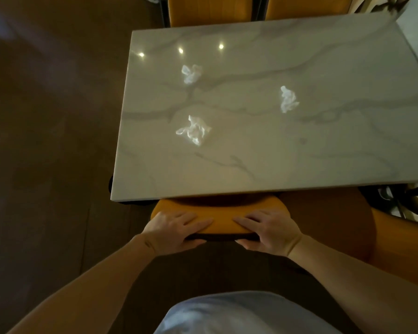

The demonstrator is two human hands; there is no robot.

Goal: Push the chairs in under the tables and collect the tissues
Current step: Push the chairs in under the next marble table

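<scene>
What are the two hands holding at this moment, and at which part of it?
Both the left hand and the right hand grip the orange chair by the top edge of its backrest, fingers over it, thumbs behind.

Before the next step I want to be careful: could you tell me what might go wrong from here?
Both hands, left and right, grip the orange chair's backrest right at the marble table's edge; pushing further might pinch the fingers. A bump could also jolt the three crumpled tissues, none collected yet.
</scene>
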